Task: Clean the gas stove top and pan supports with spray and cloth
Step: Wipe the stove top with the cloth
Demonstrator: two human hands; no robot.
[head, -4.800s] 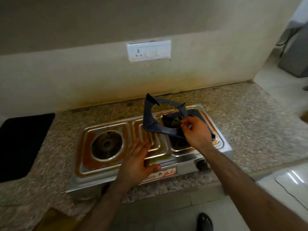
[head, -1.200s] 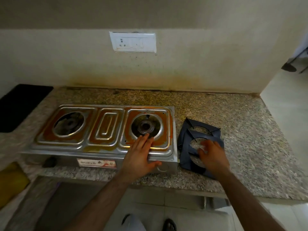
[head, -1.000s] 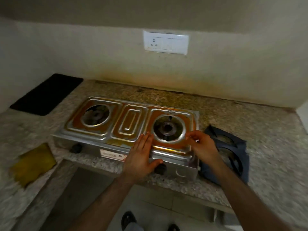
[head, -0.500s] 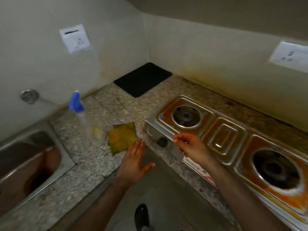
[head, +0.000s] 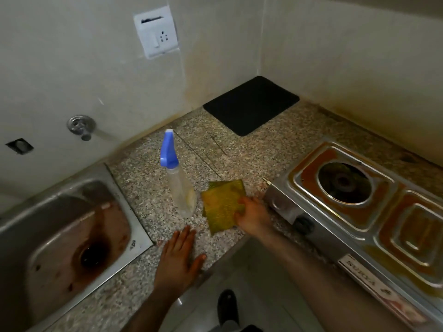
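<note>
A yellow-green cloth (head: 221, 207) lies folded on the granite counter (head: 153, 188) left of the steel gas stove (head: 374, 212). My right hand (head: 254, 215) sits on the cloth's right edge with its fingers curled onto it. A clear spray bottle (head: 178, 183) with a blue trigger head stands just left of the cloth. My left hand (head: 178, 256) rests flat on the counter's front edge, fingers straight. The stove's burners are bare and its top is stained orange-brown. The pan supports are out of view.
A steel sink (head: 64, 233) with a rusty basin fills the left, a tap (head: 80, 125) on the wall above it. A black mat (head: 250, 104) lies in the counter's back corner. A wall socket (head: 155, 31) is mounted above. My foot (head: 227, 305) shows on the floor.
The view has swung left from the stove to the sink corner. My right hand has left the stacked pan supports and come down onto the cloth. My left hand has moved from the stove's front to the counter edge.
</note>
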